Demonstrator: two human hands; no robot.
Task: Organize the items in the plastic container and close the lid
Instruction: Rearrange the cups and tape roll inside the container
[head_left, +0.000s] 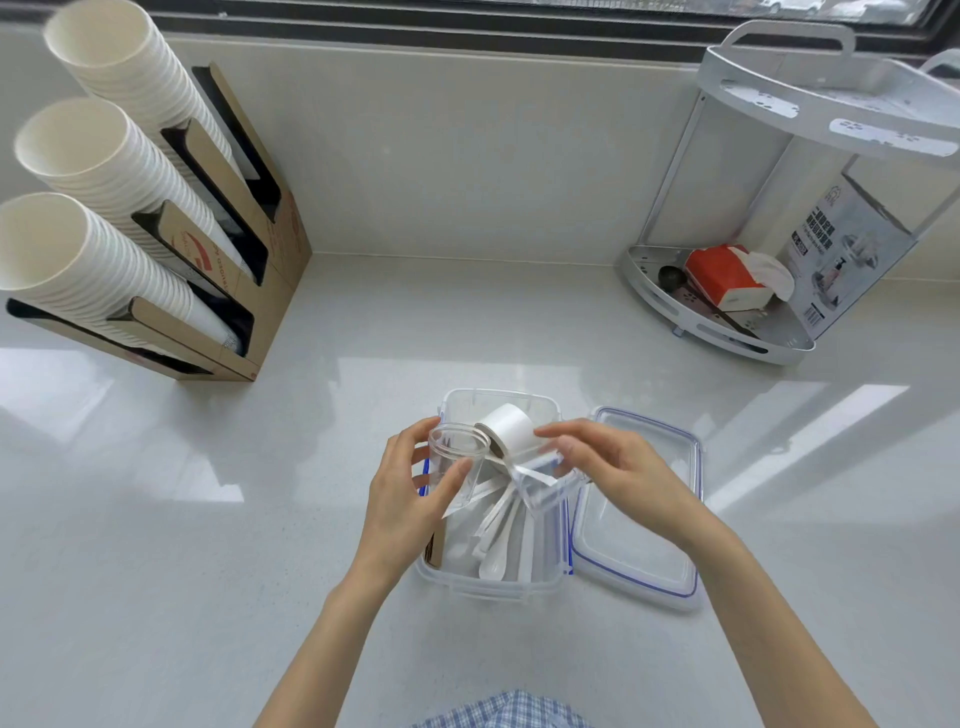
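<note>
Pale glossy countertop (208, 519) under a window, with light patches reflecting off it. Smack in the middle near the front edge sits the clear plastic container (491, 584), lid off. The lid (641, 525), clear with a blue seal, lies flat on the counter just to the right of it, touching or nearly so. Inside the container there's a bunch of white plastic spoons (493, 551) lying lengthwise, plus some clear wrappers, and a brown item tucked along the left wall that I can't identify. The left hand (410, 499) is wrapped around a small clear cup (457, 465), holding it tilted over the left side of the container. Right next to the cup there's a white paper cup (509, 431) lying on its side at the far end. The right hand (618, 473) is over the right side, fingers loosely curled at a clear wrapper (543, 486); can't tell whether it's actually pinching it. Off to the left is a cardboard dispenser (249, 270) with three stacks of paper cups (104, 156), and far right a white corner rack (727, 332) holding a red tissue pack (724, 280).
</note>
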